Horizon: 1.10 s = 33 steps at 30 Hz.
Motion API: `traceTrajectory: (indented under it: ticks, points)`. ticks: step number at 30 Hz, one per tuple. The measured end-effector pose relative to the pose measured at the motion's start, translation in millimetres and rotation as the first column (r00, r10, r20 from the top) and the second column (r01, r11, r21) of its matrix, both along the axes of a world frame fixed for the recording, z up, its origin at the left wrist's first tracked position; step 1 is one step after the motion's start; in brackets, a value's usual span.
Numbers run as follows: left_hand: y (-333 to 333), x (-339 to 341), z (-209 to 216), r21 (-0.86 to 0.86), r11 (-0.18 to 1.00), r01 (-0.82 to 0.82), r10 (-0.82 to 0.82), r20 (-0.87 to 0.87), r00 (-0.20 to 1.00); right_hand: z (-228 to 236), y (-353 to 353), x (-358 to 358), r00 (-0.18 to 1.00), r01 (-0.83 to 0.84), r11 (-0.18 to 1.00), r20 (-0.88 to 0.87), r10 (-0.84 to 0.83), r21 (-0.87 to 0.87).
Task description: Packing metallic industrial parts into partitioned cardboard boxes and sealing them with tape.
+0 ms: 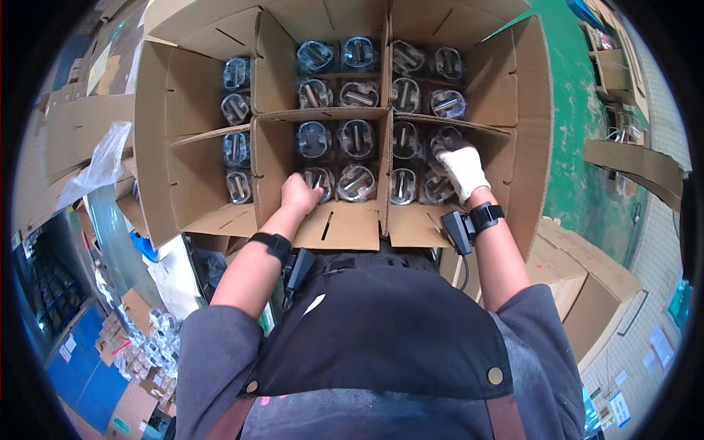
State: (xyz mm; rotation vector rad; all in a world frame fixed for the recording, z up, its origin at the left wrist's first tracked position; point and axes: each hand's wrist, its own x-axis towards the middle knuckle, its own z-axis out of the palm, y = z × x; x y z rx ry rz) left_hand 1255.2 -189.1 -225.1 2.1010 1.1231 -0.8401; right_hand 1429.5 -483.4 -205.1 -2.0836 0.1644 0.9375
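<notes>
Cylinder 1 (317, 178) touching left hand (297, 193), at its right | cylinder 2 (446, 138) under right hand (460, 167) | grips unclear

Brown carton (533, 110), white glove (463, 170)

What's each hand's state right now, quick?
Left hand: fingers on a plastic-wrapped part; firm grip can't be told.
Right hand: gloved, at another wrapped part; grip can't be told.

A packing workshop is pictured. Bagged metal parts (357, 138) are held in a divided carton (534, 110); green flooring (570, 158) is seen.
</notes>
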Motion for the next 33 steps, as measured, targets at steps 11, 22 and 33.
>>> traceTrajectory:
  ticks: [11,22,33]
  points:
    - [-10,27,2,0.128,0.947,0.295,-0.27,-0.183,0.945,50,-3,-29,0.974,0.219,0.911,-0.028,-0.223,0.349]
    - [-8,68,27,-0.163,0.954,-0.251,0.267,0.085,0.96,50,-26,-34,0.965,0.213,0.911,0.071,-0.253,0.352]
    - [9,92,-32,0.379,0.691,0.616,-0.638,-0.082,0.766,98,-23,-45,0.955,0.159,0.923,0.181,-0.233,0.35]
